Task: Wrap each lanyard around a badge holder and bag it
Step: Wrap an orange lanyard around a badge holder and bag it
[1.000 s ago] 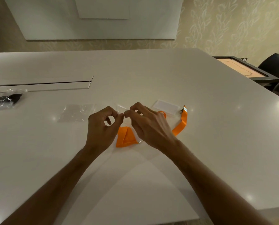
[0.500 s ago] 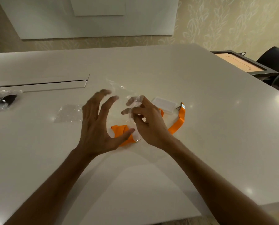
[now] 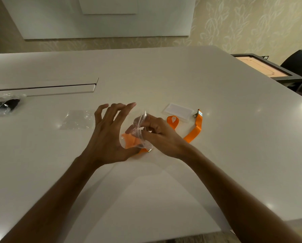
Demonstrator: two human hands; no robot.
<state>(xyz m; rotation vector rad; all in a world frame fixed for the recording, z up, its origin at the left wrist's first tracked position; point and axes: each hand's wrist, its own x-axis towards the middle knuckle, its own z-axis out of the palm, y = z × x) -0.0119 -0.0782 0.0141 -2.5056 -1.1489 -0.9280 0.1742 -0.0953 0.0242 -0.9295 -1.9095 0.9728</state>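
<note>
you are at a broad white desk [image 3: 164,76] with a long slot cover [image 3: 41,89] set into its far left part. your left hand [image 3: 109,135] is raised just over the desk with its fingers spread and lightly bent, holding nothing; its thumb lies beside the wrapped orange bundle [image 3: 130,140]. your right hand [image 3: 157,135] has its fingers curled and pinches a clear bag [image 3: 138,127] that is lifted and crumpled between the two hands, partly covering that bundle. the bundle lies on the desk under the bag, with a small metal clip [image 3: 150,150] showing at its near edge; whether any of it is inside the bag, you cannot tell. to the right, a loose orange lanyard [image 3: 195,128] curves across the desk, its loop end [image 3: 172,121] just beyond your right hand and its metal hook [image 3: 195,114] touching a clear badge holder [image 3: 178,110] lying flat farther back. left of your left hand, a flat empty clear bag [image 3: 76,119] rests on the desk. at the far left edge lies a bagged black lanyard [image 3: 5,104].
</note>
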